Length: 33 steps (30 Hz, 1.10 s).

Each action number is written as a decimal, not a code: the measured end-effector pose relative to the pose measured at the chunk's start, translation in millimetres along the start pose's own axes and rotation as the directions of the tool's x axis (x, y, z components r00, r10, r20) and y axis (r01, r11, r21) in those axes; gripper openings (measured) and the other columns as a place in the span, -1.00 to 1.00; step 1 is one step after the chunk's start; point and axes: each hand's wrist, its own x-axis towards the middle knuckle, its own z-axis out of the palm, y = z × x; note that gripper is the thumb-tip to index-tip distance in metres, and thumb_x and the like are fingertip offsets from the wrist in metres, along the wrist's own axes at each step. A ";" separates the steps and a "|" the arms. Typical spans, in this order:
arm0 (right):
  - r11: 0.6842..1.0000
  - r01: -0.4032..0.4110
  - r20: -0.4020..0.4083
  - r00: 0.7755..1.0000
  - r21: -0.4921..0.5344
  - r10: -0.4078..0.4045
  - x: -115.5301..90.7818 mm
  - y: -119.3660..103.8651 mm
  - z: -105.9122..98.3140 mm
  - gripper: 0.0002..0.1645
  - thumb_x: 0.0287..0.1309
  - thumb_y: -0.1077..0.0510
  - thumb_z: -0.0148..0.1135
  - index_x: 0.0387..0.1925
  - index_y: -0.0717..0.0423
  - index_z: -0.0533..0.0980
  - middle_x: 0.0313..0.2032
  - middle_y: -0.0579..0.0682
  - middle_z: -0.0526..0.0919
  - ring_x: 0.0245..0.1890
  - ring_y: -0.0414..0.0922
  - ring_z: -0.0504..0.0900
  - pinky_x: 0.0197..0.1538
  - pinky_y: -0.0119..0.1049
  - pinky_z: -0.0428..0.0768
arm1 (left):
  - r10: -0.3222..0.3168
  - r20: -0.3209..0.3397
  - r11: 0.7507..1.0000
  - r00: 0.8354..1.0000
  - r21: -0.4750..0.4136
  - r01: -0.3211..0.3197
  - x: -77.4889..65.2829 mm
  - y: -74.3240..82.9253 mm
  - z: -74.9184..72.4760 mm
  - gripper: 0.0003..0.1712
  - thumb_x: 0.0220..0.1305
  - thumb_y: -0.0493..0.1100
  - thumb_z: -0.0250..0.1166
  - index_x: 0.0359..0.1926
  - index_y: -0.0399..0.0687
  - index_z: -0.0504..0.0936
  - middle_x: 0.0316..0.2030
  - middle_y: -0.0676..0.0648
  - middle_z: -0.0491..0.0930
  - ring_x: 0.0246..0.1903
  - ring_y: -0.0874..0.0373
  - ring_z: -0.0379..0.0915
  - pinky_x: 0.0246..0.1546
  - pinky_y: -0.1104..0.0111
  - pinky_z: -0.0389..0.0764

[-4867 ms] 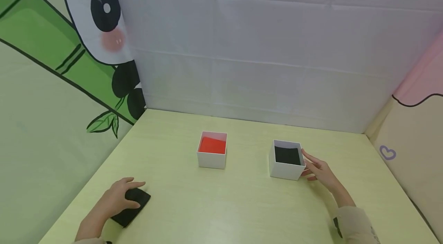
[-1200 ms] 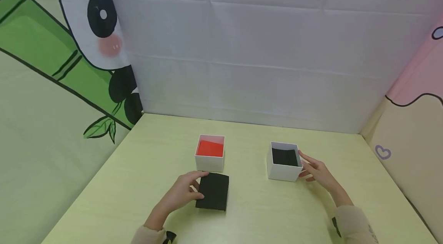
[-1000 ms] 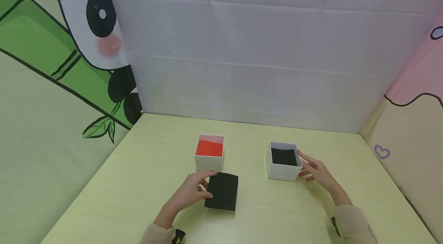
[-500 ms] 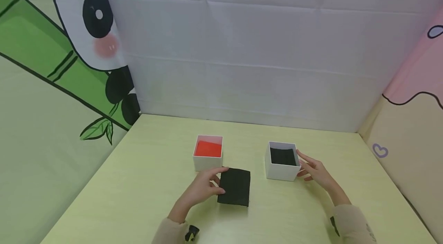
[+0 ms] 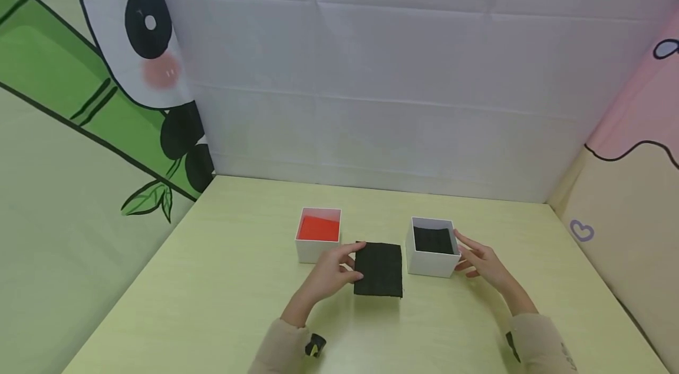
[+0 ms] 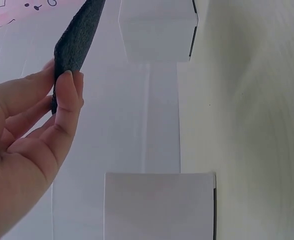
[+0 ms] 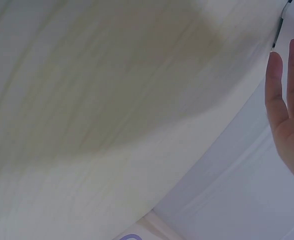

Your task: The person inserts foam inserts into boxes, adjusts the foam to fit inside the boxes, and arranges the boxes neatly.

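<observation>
My left hand pinches the left edge of a square black cloth between thumb and fingers, holding it above the table. In the left wrist view the cloth looks thick, fuzzy and fairly stiff. Just right of it stands an open white box with a black piece lying inside. Against that box's right side rest the fingertips of my right hand, fingers extended. The right wrist view shows this hand with straight fingers at the edge of frame.
A second open white box, holding a red piece, stands left of the first, just behind my left hand. The pale yellow table ends at a white back wall, with patterned cloth walls on both sides.
My left hand has lifted the black cloth from the table's left side and carried it rightward and forward, close to the right box. The right hand stays at that box.
</observation>
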 end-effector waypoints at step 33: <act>1.000 0.019 0.001 1.000 0.013 -0.019 0.9 2.5 -2.2 -0.38 0.31 0.11 -0.11 0.31 0.20 -0.01 -0.15 0.37 0.52 -0.26 0.26 0.55 -0.31 0.00 0.51 | -0.039 -0.056 0.999 0.998 0.008 0.039 66.7 10.8 29.7 -0.40 0.05 -0.32 0.29 0.17 -0.23 0.37 -0.20 -0.10 0.54 -0.49 0.23 0.40 -0.56 0.47 0.42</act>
